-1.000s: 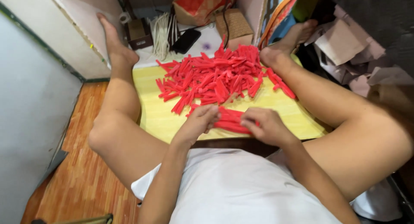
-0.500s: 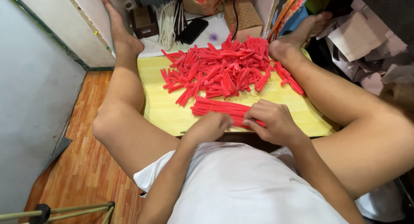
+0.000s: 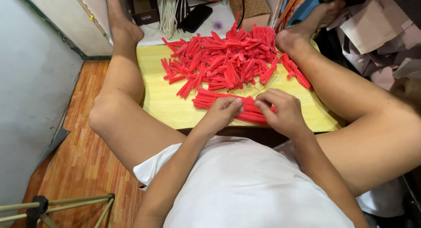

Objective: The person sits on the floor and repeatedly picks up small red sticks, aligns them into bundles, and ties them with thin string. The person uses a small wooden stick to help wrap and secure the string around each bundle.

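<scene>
A big heap of short red strips [image 3: 228,61] lies on a yellow board [image 3: 162,101] between my bare legs. Near the board's front edge sits a small aligned bundle of red strips [image 3: 210,98]. My left hand [image 3: 223,114] rests on that bundle with its fingertips curled onto it. My right hand [image 3: 280,112] presses the bundle's right end, fingers bent over the strips. The two hands almost touch above the bundle and hide its middle.
My left leg [image 3: 123,79] and right leg [image 3: 351,101] flank the board. Beyond the heap lie a black phone [image 3: 196,17], white cords [image 3: 166,13] and cardboard boxes [image 3: 247,4]. Crumpled paper [image 3: 377,35] is at the right, a wooden floor [image 3: 83,166] and grey wall at the left.
Both hands stay on the small bundle, with the fingers shifting along it. The view has tilted down and nearer, so the board sits higher in the picture.
</scene>
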